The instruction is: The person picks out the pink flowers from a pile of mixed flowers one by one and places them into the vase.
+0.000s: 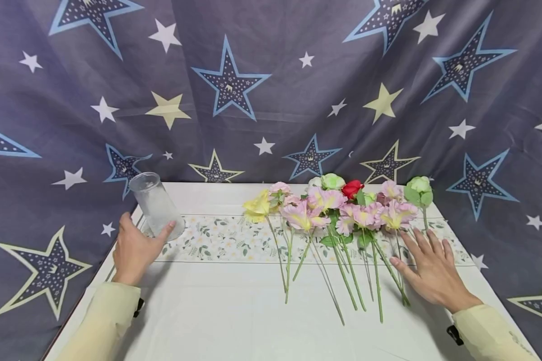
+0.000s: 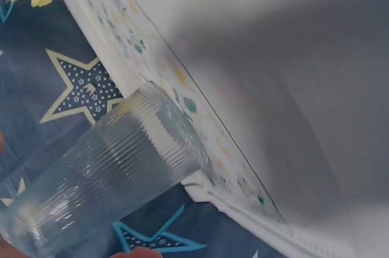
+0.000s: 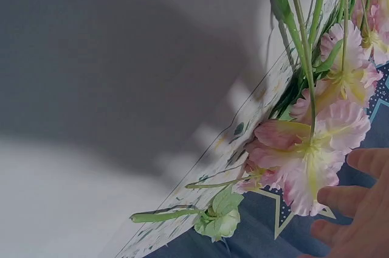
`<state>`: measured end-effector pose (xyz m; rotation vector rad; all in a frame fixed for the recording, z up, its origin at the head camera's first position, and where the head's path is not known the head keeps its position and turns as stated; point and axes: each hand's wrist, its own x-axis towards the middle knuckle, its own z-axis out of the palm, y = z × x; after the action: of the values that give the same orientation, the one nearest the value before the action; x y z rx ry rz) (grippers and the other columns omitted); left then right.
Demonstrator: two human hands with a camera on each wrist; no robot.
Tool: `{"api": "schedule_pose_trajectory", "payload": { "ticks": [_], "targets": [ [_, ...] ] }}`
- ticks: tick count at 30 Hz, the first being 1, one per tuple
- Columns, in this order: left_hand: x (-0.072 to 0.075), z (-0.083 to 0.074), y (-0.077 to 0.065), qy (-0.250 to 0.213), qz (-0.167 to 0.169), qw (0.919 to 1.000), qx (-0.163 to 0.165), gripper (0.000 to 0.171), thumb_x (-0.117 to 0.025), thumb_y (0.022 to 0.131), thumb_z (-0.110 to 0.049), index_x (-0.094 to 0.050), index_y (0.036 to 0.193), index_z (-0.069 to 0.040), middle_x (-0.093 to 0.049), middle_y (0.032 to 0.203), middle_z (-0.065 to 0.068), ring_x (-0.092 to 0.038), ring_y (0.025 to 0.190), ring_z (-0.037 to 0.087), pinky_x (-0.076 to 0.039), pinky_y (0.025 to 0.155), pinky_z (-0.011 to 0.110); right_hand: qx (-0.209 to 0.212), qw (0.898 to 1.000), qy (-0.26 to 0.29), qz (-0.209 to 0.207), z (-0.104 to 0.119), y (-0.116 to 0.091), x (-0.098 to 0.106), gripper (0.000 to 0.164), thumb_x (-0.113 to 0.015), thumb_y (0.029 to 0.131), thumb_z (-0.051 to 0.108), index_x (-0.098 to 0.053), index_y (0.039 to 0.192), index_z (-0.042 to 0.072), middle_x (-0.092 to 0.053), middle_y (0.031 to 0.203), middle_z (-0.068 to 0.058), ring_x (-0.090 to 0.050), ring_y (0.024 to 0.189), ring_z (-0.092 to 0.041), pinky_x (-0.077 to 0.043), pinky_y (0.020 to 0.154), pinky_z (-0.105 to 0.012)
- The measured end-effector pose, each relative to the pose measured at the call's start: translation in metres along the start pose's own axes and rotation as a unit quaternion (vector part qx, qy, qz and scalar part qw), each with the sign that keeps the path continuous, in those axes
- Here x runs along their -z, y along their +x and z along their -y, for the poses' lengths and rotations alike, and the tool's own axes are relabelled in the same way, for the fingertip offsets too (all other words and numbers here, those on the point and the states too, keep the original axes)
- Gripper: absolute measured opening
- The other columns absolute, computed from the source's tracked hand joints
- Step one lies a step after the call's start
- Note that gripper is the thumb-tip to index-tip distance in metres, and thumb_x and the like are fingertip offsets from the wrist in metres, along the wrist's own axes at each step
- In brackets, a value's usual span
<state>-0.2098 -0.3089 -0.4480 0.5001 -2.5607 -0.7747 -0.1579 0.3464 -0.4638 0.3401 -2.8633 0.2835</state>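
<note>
A clear ribbed glass vase stands on the left of the table. My left hand is spread beside it, thumb in front of the glass in the head view. In the left wrist view the vase fills the lower left, with fingertips at the frame edge; contact is unclear. My right hand lies flat with fingers spread beside the artificial flowers' stems, near a pink-and-yellow flower and a pale green rose. In the right wrist view these fingers reach toward the pink petals.
Artificial flowers lie side by side, blooms toward the back: a yellow one, a red rose, several pink ones. Their green stems point to the front. A floral runner crosses the white table. Star-patterned cloth hangs behind.
</note>
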Motion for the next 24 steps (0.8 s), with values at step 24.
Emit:
{"api": "schedule_pose_trajectory", "payload": {
  "ticks": [24],
  "targets": [
    [-0.019,0.003,0.036,-0.102,0.037,0.9938,0.027,0.098,-0.064,0.078,-0.064,-0.025,0.149,-0.009,-0.044,0.139,0.023,-0.043,0.123,0.039,-0.036,0.100,0.053,-0.006,1.000,-0.006,0.006,-0.006,-0.006,-0.002,0.075,-0.046,0.094,0.056,-0.017,0.153,0.019,-0.017,0.154,-0.022,0.008,0.141,-0.036,0.014,0.107,-0.060]
  ]
}}
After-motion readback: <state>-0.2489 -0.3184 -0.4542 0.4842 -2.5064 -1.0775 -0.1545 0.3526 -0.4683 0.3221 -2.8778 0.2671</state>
